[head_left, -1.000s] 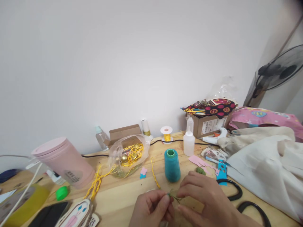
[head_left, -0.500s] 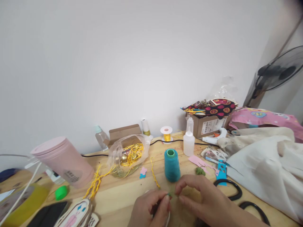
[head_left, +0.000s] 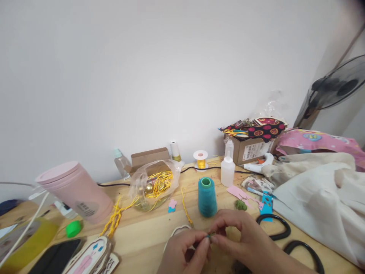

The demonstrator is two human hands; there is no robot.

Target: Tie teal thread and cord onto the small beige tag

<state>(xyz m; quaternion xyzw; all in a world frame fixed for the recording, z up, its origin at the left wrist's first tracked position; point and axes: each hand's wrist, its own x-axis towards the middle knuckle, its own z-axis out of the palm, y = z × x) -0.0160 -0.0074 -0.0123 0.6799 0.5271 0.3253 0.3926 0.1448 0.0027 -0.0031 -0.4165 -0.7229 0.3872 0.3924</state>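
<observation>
My left hand (head_left: 186, 251) is closed in a pinch, and between its thumb and forefinger shows a small green-and-blue piece (head_left: 210, 235), perhaps thread; it is too small to name surely. The fingertips of my right hand (head_left: 238, 239) pinch at the same piece from the other side. Partly hidden behind the left hand lies a pale wooden tag (head_left: 179, 230) with a yellow cord loop (head_left: 186, 209) at its top. Just beyond the hands a cone of teal thread (head_left: 207, 201) stands upright. Black-handled scissors (head_left: 288, 228) lie by my right forearm, their blades hidden.
Left: a tilted pink tumbler (head_left: 76, 192), a phone (head_left: 55, 257), stacked decorated tags (head_left: 87, 258) and a green cap (head_left: 73, 228). Behind: a plastic bag (head_left: 172, 175) of yellow cords, a squeeze bottle (head_left: 227, 173) and a filled cardboard box (head_left: 243, 150). Right: white cloth (head_left: 316, 198) and a glue gun (head_left: 256, 166).
My right hand has moved left, and its fingertips now meet those of my left hand at the small piece. More of the wooden tag shows behind the left hand.
</observation>
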